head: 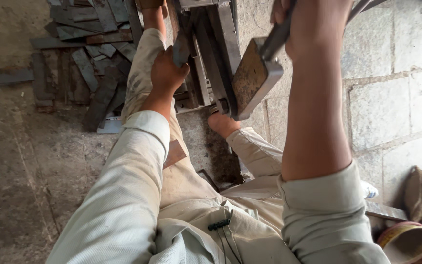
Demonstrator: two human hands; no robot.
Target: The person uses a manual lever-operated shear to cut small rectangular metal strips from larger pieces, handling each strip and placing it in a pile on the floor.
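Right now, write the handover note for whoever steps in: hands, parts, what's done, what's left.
Left hand: holds a flat metal strip upright at the machine, fingers wrapped round it.
Right hand: raised, gripped on the lever, which carries a rusty block.
Feet: one bare foot rests by the machine's base.
Done, by the look of it: a pile of flat strips lies on the floor to the left; whether they are already worked cannot be told.
Left: the strip in the left hand is still at the machine; the lever is up.
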